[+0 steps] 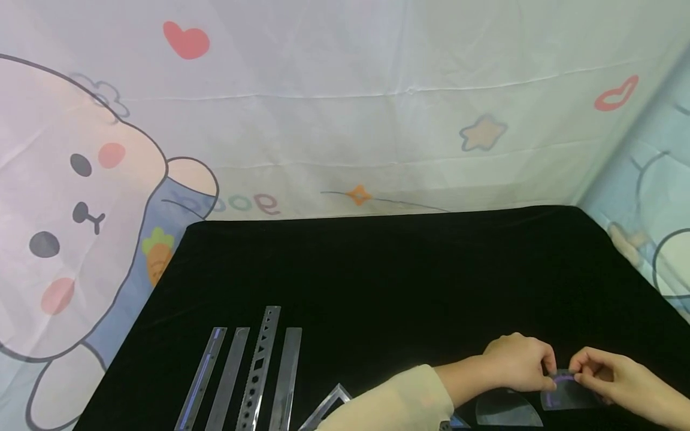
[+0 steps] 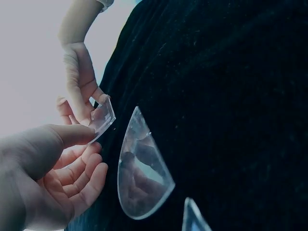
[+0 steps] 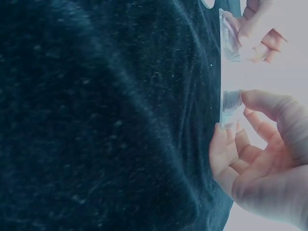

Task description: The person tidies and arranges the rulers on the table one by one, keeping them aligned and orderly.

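At the right front of the black table, both hands hold a small clear plastic plate with purple curved markings [image 1: 572, 396], which looks like a protractor. My left hand [image 1: 520, 362] pinches its upper left edge between thumb and fingers. Opposite, my right hand [image 1: 620, 378] pinches the upper right side; the right wrist view shows its thumb [image 3: 260, 102] on the plate's face. Just left of the plate lies a clear half-round plate [image 1: 507, 410], seen whole in the left wrist view [image 2: 144, 173]. Its print cannot be made out.
Several clear rulers lie side by side at the left, among them a purple-striped one [image 1: 200, 380] and one with cut-out shapes [image 1: 260, 365]. A clear set square [image 1: 326, 408] is partly hidden by the left sleeve [image 1: 396, 401]. A blue-tinted piece [image 1: 458, 421] pokes out beyond it.
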`<state>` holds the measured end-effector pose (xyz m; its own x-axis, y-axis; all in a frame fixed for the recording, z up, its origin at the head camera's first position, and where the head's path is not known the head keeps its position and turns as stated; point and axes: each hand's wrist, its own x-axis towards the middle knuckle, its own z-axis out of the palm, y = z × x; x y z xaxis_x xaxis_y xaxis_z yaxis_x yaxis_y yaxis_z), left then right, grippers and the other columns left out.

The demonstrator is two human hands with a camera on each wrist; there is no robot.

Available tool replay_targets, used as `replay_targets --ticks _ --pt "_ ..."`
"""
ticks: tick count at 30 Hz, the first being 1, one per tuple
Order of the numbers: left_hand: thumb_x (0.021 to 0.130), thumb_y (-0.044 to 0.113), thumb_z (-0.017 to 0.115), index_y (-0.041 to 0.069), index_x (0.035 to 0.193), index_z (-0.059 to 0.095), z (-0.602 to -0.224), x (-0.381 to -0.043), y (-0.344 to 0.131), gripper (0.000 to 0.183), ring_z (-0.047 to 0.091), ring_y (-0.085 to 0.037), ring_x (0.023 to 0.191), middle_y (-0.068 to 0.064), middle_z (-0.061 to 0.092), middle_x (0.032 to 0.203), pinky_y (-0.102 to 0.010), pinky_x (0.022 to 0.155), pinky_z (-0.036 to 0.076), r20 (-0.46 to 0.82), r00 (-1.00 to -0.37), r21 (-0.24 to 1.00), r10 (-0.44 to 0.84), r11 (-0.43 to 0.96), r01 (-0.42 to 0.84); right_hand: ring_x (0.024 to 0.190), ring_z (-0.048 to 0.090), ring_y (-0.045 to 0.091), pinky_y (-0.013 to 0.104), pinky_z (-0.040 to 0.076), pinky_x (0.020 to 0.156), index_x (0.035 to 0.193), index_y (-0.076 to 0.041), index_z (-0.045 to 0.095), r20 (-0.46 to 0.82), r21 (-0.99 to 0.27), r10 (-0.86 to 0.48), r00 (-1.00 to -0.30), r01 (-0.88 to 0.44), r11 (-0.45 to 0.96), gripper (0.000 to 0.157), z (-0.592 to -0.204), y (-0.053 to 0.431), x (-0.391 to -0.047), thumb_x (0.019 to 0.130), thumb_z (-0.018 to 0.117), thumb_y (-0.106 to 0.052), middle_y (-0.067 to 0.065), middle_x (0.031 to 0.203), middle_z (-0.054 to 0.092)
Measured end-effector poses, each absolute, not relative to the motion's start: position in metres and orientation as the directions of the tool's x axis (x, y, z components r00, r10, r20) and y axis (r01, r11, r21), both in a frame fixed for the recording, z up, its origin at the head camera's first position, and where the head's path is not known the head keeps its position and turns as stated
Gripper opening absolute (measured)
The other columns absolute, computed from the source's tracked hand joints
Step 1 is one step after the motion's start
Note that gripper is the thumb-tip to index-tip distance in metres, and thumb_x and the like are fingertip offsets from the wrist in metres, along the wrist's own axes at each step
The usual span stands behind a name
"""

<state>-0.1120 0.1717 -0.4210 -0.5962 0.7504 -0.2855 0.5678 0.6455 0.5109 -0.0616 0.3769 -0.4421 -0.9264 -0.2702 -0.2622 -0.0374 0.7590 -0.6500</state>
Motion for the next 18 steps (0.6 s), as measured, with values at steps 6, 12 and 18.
replay_targets --ticks 6,12,18 --pt "0.086 0.036 0.062 0.034 0.095 0.058 -0.425 -0.107 0.180 0.010 0.049 0.003 0.052 0.018 0.050 0.067 -0.013 0.046 0.041 -0.300 -0.592 0.465 0.748 0.656 0.594 0.053 0.049 0.006 0.022 0.044 0.047 0.092 -0.011 0.054 -0.222 -0.609 -0.276 -0.935 -0.088 0.788 0.007 -0.447 0.381 -0.057 0.086 0.057 -0.008 -0.008 0.070 0.050" --pt "0.086 0.035 0.062 0.035 0.097 0.058 -0.430 -0.104 0.186 0.011 0.048 0.002 0.054 0.017 0.050 0.069 -0.013 0.047 0.040 -0.297 -0.581 0.452 0.758 0.647 0.614 0.053 0.049 0.005 0.021 0.044 0.047 0.092 -0.010 0.054 -0.256 -0.573 -0.273 -0.927 -0.082 0.816 0.007 -0.451 0.386 -0.053 0.086 0.056 -0.011 -0.008 0.069 0.049" --pt "0.085 0.035 0.062 0.035 0.097 0.058 -0.432 -0.102 0.189 0.012 0.047 0.003 0.054 0.018 0.049 0.069 -0.013 0.047 0.040 -0.291 -0.570 0.433 0.768 0.637 0.637 0.054 0.047 0.002 0.020 0.043 0.047 0.089 -0.013 0.054 -0.234 -0.533 -0.277 -0.932 -0.115 0.838 0.008 -0.456 0.391 -0.052 0.083 0.059 -0.012 -0.008 0.069 0.049"
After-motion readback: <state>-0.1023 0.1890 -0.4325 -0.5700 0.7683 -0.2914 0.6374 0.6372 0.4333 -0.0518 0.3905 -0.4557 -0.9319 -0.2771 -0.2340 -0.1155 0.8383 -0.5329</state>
